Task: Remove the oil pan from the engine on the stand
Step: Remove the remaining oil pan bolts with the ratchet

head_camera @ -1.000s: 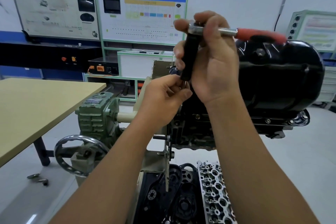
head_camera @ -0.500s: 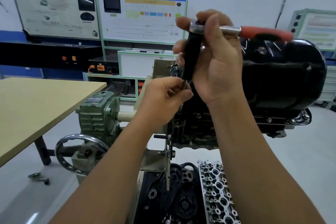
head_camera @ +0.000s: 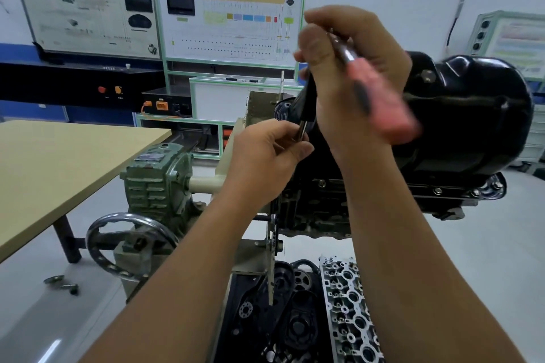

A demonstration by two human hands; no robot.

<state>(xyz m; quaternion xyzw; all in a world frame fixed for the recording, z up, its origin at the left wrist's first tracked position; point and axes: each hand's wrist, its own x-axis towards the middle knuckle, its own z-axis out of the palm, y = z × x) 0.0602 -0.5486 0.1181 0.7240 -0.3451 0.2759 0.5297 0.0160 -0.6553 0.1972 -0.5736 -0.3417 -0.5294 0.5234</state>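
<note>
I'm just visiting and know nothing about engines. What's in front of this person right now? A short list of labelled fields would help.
Place: workshop with wall charts
Main object: engine on a stand, black oil pan facing up
Tool: ratchet with red handle, blurred, fitted with a black socket
Right hand: grips the ratchet head
Left hand: pinches the lower tip of the socket
Stand: green gearbox with a metal handwheel
Left side: wooden table
Below: cylinder head and dark engine parts
Oil pan status: not yet removed
</note>
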